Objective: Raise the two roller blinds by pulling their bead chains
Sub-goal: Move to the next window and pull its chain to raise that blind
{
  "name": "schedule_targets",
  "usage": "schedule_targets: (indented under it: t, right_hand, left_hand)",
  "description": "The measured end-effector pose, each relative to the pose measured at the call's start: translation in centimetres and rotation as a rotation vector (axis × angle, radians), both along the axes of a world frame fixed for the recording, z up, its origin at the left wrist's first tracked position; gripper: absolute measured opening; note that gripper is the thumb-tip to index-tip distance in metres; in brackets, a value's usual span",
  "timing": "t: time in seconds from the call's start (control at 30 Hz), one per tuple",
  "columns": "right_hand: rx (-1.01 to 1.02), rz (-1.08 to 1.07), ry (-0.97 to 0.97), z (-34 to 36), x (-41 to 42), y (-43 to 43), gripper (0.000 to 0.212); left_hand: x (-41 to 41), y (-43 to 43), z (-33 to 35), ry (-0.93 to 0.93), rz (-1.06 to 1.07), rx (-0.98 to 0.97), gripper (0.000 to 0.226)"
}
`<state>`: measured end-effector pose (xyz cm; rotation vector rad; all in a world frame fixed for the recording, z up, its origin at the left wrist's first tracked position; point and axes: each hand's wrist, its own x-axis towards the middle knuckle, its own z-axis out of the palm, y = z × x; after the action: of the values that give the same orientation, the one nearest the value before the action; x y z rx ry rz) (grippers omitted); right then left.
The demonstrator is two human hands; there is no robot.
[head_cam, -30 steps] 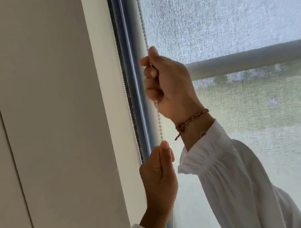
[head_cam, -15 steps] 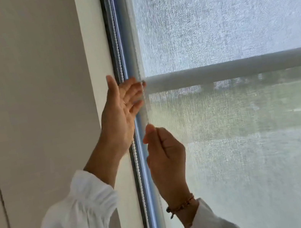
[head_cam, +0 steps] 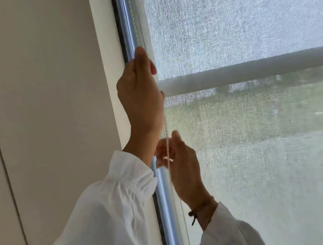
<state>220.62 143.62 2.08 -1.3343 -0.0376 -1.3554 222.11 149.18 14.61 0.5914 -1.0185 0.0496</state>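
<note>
A white bead chain [head_cam: 133,19] hangs along the window's left frame. My left hand [head_cam: 140,95] is raised and closed around the chain, thumb tip up. Below it, my right hand [head_cam: 182,166] pinches the same chain between thumb and fingers; a braided bracelet sits on that wrist. The front roller blind [head_cam: 244,10], a white mesh, ends in a pale bottom bar [head_cam: 254,69] about a third of the way down the window. Behind it a second sheer blind [head_cam: 270,157] covers the glass below the bar.
The metal window frame [head_cam: 124,21] runs vertically just left of the chain. A beige wall [head_cam: 44,99] with a vertical panel seam fills the left side. White sleeves cover both forearms at the bottom.
My left hand, open half a second ago, has closed on the chain higher up. My right hand stays below it on the chain. The front blind's bottom bar sits roughly level as before.
</note>
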Motion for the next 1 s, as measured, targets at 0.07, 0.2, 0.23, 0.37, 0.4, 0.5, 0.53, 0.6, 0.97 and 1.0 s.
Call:
schedule_targets:
  t: [0.07,0.2,0.23,0.37,0.4,0.5,0.53,0.6,0.97,1.0]
  right_hand:
    - [0.041,0.068,-0.047,1.6,-0.4,-0.4,0.048]
    - [0.027,0.159,-0.092,5.0,-1.5,-0.2,0.033]
    - [0.013,0.173,-0.094,5.8,-1.7,0.1,0.030]
    - [-0.030,0.154,-0.061,8.6,-1.5,2.1,0.021]
    - [-0.041,0.150,-0.055,9.2,-1.4,2.6,0.020]
    - [-0.060,0.107,-0.047,11.0,-1.6,3.8,0.018]
    - [-0.062,0.074,-0.036,11.4,-1.7,4.0,0.020]
    - [-0.052,0.019,-0.015,11.7,-1.8,4.2,0.025]
    - [-0.280,-0.637,-0.117,7.6,-2.8,4.2,0.026]
    - [-0.280,-0.660,-0.112,6.8,-2.8,4.2,0.025]
  left_hand:
    - [0.4,0.1,-1.5,-0.037,0.056,0.028,0.046]
    - [1.5,0.2,-6.3,-0.057,0.115,0.093,0.044]
    - [1.6,0.2,-7.5,-0.051,0.111,0.116,0.045]
    - [1.1,0.4,-11.5,-0.034,0.086,0.232,0.050]
    - [0.9,0.6,-12.2,-0.042,0.097,0.249,0.052]
    - [0.7,1.1,-14.3,-0.090,0.132,0.265,0.046]
    - [0.9,1.2,-15.0,-0.113,0.144,0.260,0.045]
    - [1.6,1.5,-16.4,-0.186,0.184,0.249,0.045]
    - [4.1,0.5,-11.5,-0.128,-0.241,0.447,0.043]
    - [4.1,0.5,-9.7,-0.124,-0.272,0.420,0.044]
